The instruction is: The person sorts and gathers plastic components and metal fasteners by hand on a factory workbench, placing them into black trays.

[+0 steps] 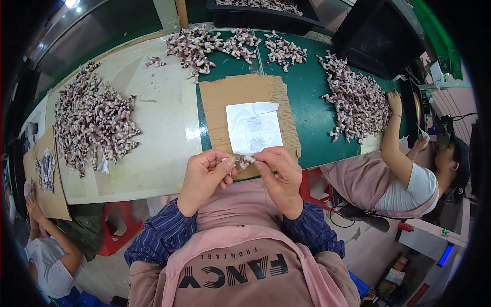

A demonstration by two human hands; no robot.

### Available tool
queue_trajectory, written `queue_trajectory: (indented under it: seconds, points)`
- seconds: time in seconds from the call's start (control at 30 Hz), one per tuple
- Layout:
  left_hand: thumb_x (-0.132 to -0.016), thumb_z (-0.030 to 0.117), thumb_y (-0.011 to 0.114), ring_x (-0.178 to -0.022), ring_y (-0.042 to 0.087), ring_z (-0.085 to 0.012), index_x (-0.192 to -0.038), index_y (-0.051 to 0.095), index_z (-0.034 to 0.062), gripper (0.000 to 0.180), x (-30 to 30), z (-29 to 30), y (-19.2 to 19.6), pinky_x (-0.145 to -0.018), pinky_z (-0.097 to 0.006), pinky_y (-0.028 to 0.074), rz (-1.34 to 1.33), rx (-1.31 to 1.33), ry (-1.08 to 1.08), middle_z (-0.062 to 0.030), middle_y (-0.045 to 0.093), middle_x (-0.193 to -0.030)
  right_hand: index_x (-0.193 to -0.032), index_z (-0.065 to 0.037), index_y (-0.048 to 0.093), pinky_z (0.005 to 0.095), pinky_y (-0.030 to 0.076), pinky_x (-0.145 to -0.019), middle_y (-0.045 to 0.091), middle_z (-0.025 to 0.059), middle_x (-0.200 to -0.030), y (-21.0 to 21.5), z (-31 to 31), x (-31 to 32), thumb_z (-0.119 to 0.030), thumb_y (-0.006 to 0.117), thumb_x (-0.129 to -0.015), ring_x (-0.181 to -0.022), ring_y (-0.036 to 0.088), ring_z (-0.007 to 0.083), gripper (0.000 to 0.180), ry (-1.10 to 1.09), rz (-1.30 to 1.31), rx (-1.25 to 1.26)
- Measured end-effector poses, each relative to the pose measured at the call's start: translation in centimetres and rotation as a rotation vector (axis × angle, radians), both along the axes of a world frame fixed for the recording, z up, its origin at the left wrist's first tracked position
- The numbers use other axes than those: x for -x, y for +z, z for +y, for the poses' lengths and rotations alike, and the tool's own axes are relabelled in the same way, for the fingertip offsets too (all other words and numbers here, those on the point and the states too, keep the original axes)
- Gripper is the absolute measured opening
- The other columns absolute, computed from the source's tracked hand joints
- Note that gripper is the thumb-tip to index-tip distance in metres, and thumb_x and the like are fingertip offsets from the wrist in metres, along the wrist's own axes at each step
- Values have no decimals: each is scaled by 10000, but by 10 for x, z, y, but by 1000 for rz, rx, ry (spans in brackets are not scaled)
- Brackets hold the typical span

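Note:
My left hand (207,176) and my right hand (282,176) meet at the table's front edge, fingers pinched. Between them is a small white and mauve figurine (245,162), gripped from both sides and partly covered by the fingertips. Just beyond the fingers a white paper sheet (253,128) lies on a piece of brown cardboard (217,94). Striped dark blue sleeves cover both my forearms.
Heaps of similar figurines lie on the table: a large left heap (92,123), a far heap (197,46), a smaller one (284,51) and a right heap (355,100). Black bins (378,38) stand behind. A co-worker's hand (394,102) touches the right heap; another person (53,256) works at left.

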State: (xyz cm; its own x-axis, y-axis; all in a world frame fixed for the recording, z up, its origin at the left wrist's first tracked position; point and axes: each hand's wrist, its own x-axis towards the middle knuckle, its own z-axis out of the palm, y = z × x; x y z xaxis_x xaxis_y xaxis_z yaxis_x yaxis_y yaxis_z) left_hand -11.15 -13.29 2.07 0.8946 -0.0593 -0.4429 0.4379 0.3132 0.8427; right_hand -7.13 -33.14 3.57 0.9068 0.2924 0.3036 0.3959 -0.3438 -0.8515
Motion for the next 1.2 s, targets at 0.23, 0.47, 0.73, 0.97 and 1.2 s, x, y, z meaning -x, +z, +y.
queue_trajectory:
  seconds: [0.23,0.47,0.73,0.97,1.2]
  points:
    - [-998,143,639,-609,617,-53,-1029,684,-13,165,2,0,0,-505,-186,487,-2,23,3,-53,706,-790,-994,-15,721,317,507,-686,659,107,-946,-3,2,1,82,733,-795,-848,637,239,221,40,-10,33]
    - [-995,144,646,-629,587,-35,-1018,677,-15,163,5,-2,5,-545,-178,456,2,-72,-25,-30,687,-778,-1005,11,715,267,504,-652,667,111,-974,1,2,7,98,723,-817,-786,642,171,206,98,35,58]
    - [-979,91,636,-656,517,-59,-1015,678,-48,149,17,-8,10,-577,-229,425,-235,-359,11,-23,630,-745,-960,6,714,297,512,-568,671,116,-900,6,1,1,52,780,-777,-692,658,208,201,266,-81,98]
    - [-974,63,618,-658,524,-62,-1008,667,-53,131,14,-15,19,-563,-240,424,-281,-421,1,-59,624,-730,-970,14,686,337,520,-551,652,132,-899,5,1,-2,45,768,-757,-694,664,275,231,302,-246,176]
    - [-1000,102,578,-693,556,-63,-1006,660,-14,142,-1,25,-1,-612,-239,459,-267,-425,-37,11,619,-751,-979,-8,682,374,543,-624,650,122,-919,-4,8,-29,-2,718,-814,-759,671,292,168,397,-232,162]
